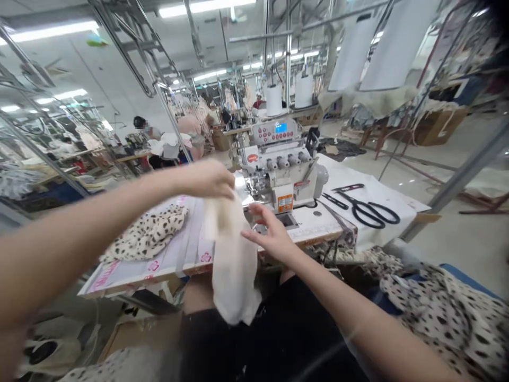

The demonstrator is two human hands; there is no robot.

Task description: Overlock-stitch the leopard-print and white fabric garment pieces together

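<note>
My left hand is raised in front of the sewing machine, its fingers closed on the top edge of a cream fabric piece that hangs down to my lap. My right hand is open, fingers spread, touching the cloth's right side near the machine's needle plate. A leopard-print fabric piece lies on the table to the left.
Black scissors lie on the white table right of the machine. More leopard-print cloth is heaped at my right. Thread cones stand behind the machine. A person works at a far station on the left.
</note>
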